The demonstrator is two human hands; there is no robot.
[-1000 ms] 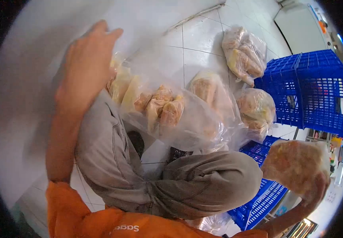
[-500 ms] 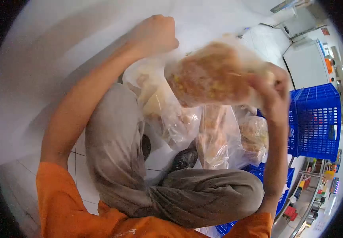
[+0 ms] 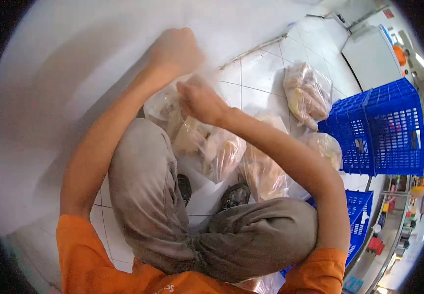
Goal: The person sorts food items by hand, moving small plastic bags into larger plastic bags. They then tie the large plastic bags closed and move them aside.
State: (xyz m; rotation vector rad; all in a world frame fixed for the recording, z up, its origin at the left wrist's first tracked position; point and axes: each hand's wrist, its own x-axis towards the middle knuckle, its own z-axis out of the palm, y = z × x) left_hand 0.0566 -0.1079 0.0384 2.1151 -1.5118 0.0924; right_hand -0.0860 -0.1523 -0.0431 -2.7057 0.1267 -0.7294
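My left hand (image 3: 176,51) is closed in a fist beside the pale wall, smeared by motion; whatever it may hold is hidden. Just below and to its right, my right hand (image 3: 201,102) is also closed, knuckles up, over an upper clear plastic bag (image 3: 158,105). I cannot make out what its fingers grip. Below the hands, a clear bag of pale food pieces (image 3: 214,152) lies in front of my shoes. Another filled bag (image 3: 266,171) sits partly under my right forearm. Farther off, a bag of pale, meat-like pieces (image 3: 307,93) rests on the tiles.
Blue plastic crates (image 3: 393,130) are at the right, with another blue crate (image 3: 359,215) beside my knee. One more filled bag (image 3: 325,147) sits against the crates. A white cabinet (image 3: 371,54) and metal shelving (image 3: 393,235) are farther right. The wall (image 3: 74,73) borders the left side.
My right hand has let go of the filled bag, now on the floor near the crates, and has swung left beside my left hand. My left hand has shifted slightly left and down.
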